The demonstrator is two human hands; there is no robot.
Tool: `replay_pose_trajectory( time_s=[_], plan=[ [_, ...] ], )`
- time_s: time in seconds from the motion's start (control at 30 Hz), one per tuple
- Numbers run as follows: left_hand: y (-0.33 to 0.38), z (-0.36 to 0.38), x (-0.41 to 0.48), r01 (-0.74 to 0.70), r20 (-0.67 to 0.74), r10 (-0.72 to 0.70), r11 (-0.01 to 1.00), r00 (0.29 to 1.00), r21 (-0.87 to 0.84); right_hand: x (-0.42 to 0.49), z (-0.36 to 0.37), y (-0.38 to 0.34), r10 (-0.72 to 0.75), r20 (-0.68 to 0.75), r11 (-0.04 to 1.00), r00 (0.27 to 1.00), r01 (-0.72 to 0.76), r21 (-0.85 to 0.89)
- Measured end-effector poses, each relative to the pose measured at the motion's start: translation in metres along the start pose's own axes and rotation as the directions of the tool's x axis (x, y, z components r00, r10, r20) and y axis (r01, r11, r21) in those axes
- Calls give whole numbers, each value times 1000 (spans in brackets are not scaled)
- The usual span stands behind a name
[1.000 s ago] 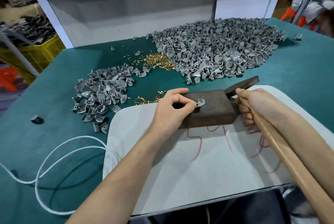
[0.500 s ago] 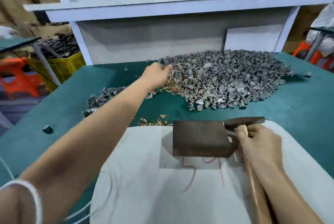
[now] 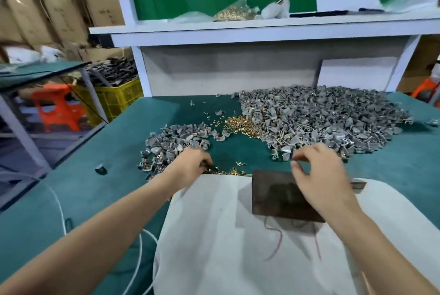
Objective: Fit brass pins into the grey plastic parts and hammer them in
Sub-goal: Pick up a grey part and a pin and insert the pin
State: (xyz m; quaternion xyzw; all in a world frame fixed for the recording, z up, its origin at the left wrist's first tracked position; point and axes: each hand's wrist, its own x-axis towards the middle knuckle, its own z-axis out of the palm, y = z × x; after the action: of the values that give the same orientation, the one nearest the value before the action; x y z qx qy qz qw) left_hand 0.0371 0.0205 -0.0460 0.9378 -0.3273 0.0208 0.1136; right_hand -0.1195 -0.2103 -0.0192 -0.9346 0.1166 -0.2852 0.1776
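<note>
The right hand (image 3: pixel 316 171) has let go of the hammer (image 3: pixel 357 185), fingers loose. The left hand (image 3: pixel 190 163), grip unclear, now reaches the pins (image 3: pixel 228 172) at ten o'clock from the block (image 3: pixel 281 194), ready for a new part.

**Loose stock, two kinds**

1. grey plastic parts (image 3: pixel 321 118): small moulded pieces in a large loose heap, far right. A smaller heap (image 3: pixel 171 144) lies to the left.
2. brass pins (image 3: pixel 240 124): bright cluster between the two heaps. Stray pins (image 3: pixel 238 166) lie scattered nearer.

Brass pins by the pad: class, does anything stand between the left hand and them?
Nothing visible does. The left hand reaches over the green mat, its fingertips right at the nearest pins, beside the white pad.
</note>
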Motion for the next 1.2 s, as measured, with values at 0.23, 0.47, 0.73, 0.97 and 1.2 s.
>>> replay_pose_trajectory(
  time_s=[0.23,0.47,0.73,0.97,1.2],
  plan=[
    [0,3,4,95,-62,-100,992,993,-78,46,73,-66,-116,547,970,829,212,-116],
    [-12,6,-8,-8,-34,6,999,999,-37,51,97,-72,-128,593,965,795,238,-111],
    [-4,9,-9,100,-157,-103,995,982,-31,65,92,-66,-229,658,945,717,325,-26],
    [26,12,-7,76,-400,-247,914,883,-398,66,96,-67,-230,678,946,699,323,-12],
    [60,38,-9,53,-318,-537,566,781,-823,65,106,-60,-200,617,975,761,214,52]
  ],
)
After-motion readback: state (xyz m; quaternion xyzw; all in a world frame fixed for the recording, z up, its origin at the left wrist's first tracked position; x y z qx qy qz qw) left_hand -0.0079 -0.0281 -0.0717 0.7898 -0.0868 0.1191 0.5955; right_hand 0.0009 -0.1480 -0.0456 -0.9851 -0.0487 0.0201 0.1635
